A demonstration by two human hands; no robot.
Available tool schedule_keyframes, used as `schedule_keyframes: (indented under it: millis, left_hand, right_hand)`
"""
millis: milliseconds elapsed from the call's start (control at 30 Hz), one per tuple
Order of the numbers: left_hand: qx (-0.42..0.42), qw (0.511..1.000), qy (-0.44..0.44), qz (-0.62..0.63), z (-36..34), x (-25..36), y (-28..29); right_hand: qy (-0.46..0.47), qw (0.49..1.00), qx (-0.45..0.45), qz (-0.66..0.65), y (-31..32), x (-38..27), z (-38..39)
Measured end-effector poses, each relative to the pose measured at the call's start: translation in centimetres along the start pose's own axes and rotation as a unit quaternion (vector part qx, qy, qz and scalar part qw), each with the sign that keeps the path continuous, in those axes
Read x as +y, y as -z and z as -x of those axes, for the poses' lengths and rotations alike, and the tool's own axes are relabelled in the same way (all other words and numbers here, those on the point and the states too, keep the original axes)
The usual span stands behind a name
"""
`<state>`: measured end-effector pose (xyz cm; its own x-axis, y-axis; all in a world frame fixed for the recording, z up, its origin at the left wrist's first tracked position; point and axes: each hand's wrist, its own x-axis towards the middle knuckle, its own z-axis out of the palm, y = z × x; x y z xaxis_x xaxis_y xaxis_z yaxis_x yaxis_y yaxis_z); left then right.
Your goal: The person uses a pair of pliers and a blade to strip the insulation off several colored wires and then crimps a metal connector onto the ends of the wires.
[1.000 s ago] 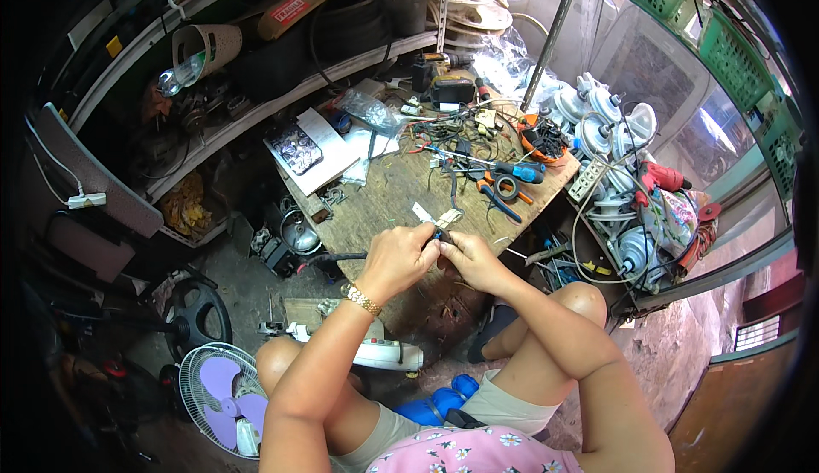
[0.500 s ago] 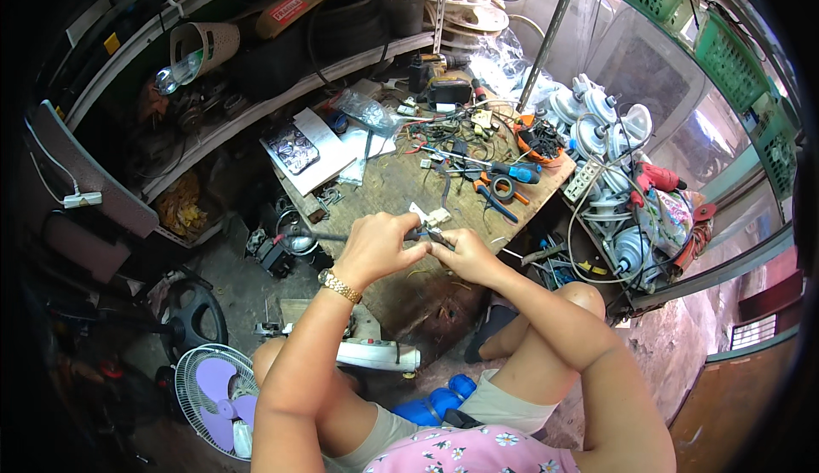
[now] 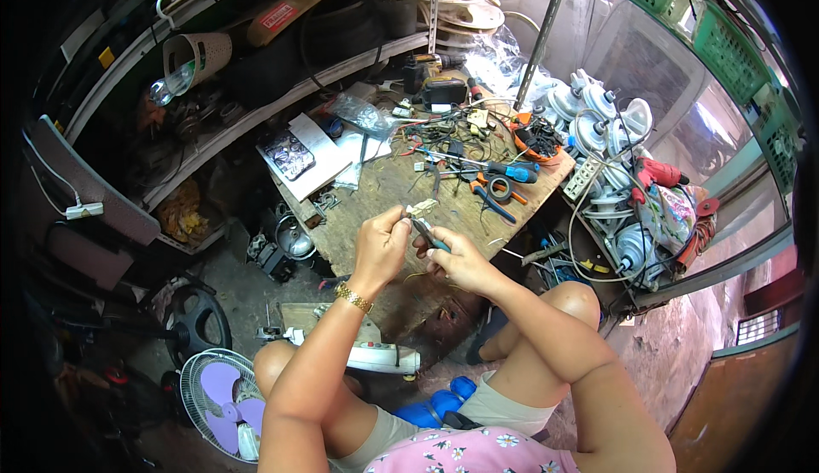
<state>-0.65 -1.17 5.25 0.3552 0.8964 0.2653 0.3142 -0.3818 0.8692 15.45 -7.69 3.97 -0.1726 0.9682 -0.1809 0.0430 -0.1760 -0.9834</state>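
My left hand (image 3: 381, 247), with a gold watch at the wrist, is closed in a pinch over the near part of the wooden table. Its fingertips meet beside a small whitish connector (image 3: 421, 208), with a dark sleeved cable (image 3: 437, 185) running away from it. What exactly the left fingers grip is too small to name. In my right hand (image 3: 462, 260) is a pair of pliers with a dark teal handle (image 3: 438, 243). The pliers' jaws (image 3: 420, 226) point up and left, close to the left fingertips; whether they touch anything is hidden.
On the wooden table (image 3: 375, 191) lie orange-and-black pliers (image 3: 493, 202), black tape (image 3: 500, 187), a blue-handled screwdriver (image 3: 514, 172), tangled wires and a patterned phone (image 3: 288, 154). Motor parts (image 3: 589, 132) crowd the right. A purple fan (image 3: 223, 400) stands low left.
Both hands have turned and drawn slightly apart. The dark cable that stretched left from my left hand no longer shows there. The pliers in my right hand now show more plainly.
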Motion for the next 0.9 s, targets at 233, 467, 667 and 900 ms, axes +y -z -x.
schedule_keyframes:
  millis: [233,467,667,900]
  left_hand:
    - [-0.056,0.992,0.042,0.106,0.5,0.1,-0.2]
    - [0.023,0.998,0.047,0.018,1.6,-1.6,-1.3]
    - [0.051,0.998,-0.018,0.041,1.6,-1.6,-1.9]
    - [0.039,0.998,-0.013,0.041,1.5,-2.3,-1.8]
  right_hand:
    - [0.002,0.999,-0.004,0.047,1.5,-0.6,0.3]
    - [0.053,0.992,-0.003,0.117,1.0,2.3,-0.1]
    - [0.066,0.964,0.022,0.258,0.3,2.0,-0.2]
    - [0.120,0.950,0.057,0.283,-0.2,1.4,0.4]
